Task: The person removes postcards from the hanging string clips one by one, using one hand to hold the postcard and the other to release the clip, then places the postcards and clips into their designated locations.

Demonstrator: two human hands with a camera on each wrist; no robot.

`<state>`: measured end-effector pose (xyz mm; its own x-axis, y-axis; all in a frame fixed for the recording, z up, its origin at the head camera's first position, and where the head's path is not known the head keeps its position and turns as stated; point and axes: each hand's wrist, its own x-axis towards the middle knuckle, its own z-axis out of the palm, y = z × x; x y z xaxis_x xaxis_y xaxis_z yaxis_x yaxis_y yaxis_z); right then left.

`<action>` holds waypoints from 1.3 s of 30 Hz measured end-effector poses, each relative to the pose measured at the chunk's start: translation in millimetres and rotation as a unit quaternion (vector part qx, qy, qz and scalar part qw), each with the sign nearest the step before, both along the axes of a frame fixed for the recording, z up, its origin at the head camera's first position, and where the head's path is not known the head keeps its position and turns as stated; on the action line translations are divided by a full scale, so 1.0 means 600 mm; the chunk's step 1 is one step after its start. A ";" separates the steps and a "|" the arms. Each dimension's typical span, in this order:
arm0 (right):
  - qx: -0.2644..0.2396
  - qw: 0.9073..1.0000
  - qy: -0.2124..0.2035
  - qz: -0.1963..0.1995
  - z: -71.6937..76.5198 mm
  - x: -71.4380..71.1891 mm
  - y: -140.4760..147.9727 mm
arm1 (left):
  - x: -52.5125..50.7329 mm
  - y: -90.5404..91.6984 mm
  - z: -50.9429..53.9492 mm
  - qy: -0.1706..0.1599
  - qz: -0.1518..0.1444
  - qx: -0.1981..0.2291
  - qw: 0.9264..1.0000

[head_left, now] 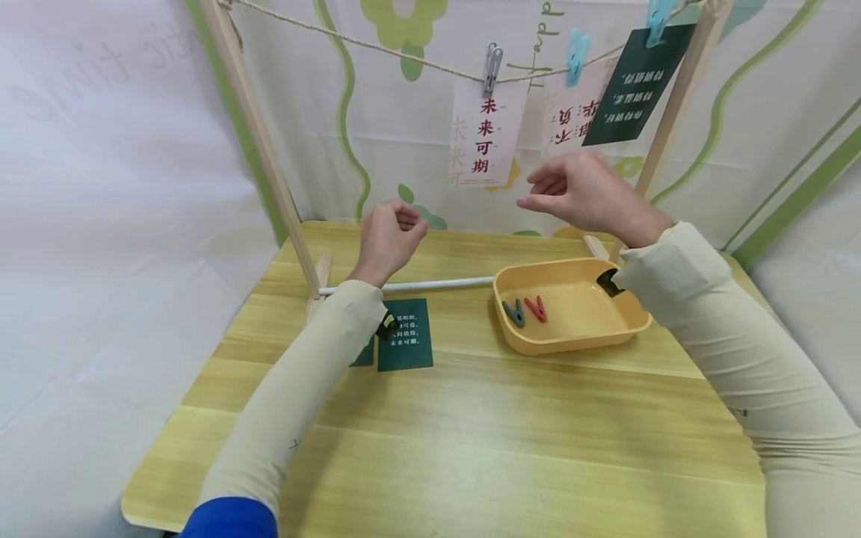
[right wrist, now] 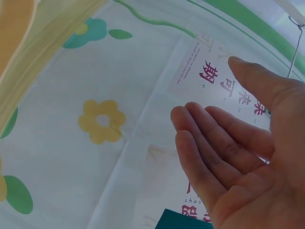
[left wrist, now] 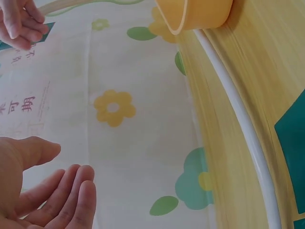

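1. The wooden table (head_left: pixel 504 441) is the largest thing, filling the lower middle of the head view.
2. A wooden frame (head_left: pixel 267 153) stands at its far side, with one post at upper left and one at upper right; a string (head_left: pixel 403 55) hangs across the top.
3. The yellow tray (head_left: pixel 581 310) rests on the table, right of the centre.
4. The right hand (head_left: pixel 585 190) is in the air at upper right, just below the hanging cards; its fingers are relaxed and slightly bent, the thumb apart from them.
5. The left hand (head_left: pixel 389 237) is in the air near the centre, also with loosely bent fingers and separate thumb.
6. A white card (head_left: pixel 486 142) hangs at upper centre, between the hands and higher. To its right hang a second white card (head_left: pixel 568 119) and a dark green card (head_left: pixel 628 90), which partly covers it.
7. A green card (head_left: pixel 409 351) lies on the table beyond the left sleeve.
8. A grey clothespin (head_left: pixel 492 69) grips the first white card; a red clothespin (head_left: pixel 536 308) lies in the tray.
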<state>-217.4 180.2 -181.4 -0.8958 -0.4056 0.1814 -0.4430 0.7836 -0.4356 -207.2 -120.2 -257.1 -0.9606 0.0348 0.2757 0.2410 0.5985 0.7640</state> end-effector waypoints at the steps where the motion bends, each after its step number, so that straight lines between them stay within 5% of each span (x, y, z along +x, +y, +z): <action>1: -0.002 1.000 0.003 -0.003 0.001 0.001 0.000 | -0.001 0.002 0.000 0.001 0.001 0.001 1.000; 14: -0.037 0.997 0.058 -0.038 0.012 0.003 -0.005 | -0.019 0.036 -0.005 0.006 -0.001 0.033 0.999; 21: -0.065 0.995 0.051 -0.051 0.023 0.003 -0.013 | -0.028 0.049 -0.006 0.002 -0.002 0.061 0.998; 31: -0.090 0.990 0.091 -0.056 0.039 0.002 -0.021 | -0.043 0.063 0.008 0.008 0.012 0.111 0.994; 39: -0.087 0.991 0.084 -0.059 0.047 0.001 -0.027 | -0.049 0.074 0.013 0.022 0.013 0.152 0.988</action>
<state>-217.1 164.1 -153.0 -0.8862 -0.2498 0.3902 -0.4310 0.7534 -0.4966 -236.5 -75.9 -249.6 -0.9471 -0.0803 0.3108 0.2655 0.3486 0.8989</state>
